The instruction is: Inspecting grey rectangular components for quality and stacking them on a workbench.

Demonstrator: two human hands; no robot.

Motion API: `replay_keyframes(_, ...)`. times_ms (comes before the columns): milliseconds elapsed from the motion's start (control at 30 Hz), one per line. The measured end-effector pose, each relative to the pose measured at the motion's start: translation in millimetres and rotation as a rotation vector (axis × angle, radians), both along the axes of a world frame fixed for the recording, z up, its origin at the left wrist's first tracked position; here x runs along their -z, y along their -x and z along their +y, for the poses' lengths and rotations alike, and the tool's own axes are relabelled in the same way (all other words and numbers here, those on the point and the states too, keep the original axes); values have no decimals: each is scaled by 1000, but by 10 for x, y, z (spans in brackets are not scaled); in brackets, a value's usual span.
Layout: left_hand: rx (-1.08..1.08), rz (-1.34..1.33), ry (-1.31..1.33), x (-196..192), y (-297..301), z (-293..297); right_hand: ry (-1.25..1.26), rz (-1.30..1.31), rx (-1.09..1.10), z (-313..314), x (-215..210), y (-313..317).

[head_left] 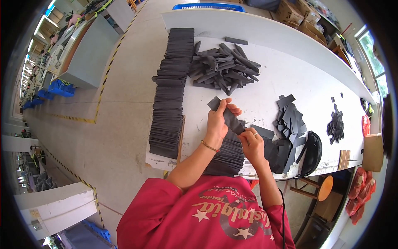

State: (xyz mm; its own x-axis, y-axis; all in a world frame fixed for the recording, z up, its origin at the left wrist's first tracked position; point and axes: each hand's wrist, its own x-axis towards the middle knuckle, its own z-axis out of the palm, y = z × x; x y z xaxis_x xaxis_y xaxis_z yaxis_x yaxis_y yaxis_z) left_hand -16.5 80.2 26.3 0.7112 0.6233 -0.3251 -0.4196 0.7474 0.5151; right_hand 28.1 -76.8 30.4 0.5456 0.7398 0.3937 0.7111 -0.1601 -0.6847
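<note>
Between my two hands, above the white table's near edge, a flat black strip (233,122) of fabric-like material is stretched at a slant. My left hand (217,121) grips its upper part, thumb on top and fingers behind it. At the lower right end, my right hand (253,146) pinches the strip between thumb and fingers. Directly below lies a row of similar black strips (228,155), packed on edge and partly hidden by my hands. Beyond my hands is a loose heap of folded or rolled black pieces (226,68).
A long row of black strips (169,99) lines the white table's (269,58) left edge. Flat black pieces (291,118) and a curved black mesh item (311,153) lie to the right, with a small dark pile (336,126) beyond. A wooden stool (324,188) stands below the right edge.
</note>
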Motion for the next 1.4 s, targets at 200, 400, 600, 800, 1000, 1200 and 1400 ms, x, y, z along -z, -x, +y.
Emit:
replay_keyframes(200, -35, -1, -8, 52, -21, -67, 0, 33, -15, 30, 23, -14)
replay_keyframes(400, -60, -26, 4, 68, -7, -57, -5, 35, -35, 58, 16, -43)
replay_keyframes(600, -39, -41, 2, 63, 1, -42, -10, 10, -30, 74, 91, -98)
replay_keyframes(800, 17, -56, -29, 95, 4, 4, -18, 26, -15, 80, 141, -121)
replay_keyframes(1000, 19, -74, -15, 131, -25, 60, -43, 107, 8, 130, 125, -149)
replay_keyframes(1200, -11, -160, -90, 113, -45, 87, -120, 802, 234, 252, 184, -73)
replay_keyframes(1400, -5, -269, -125, 198, 11, 207, -330, 1207, 346, 121, 113, -41)
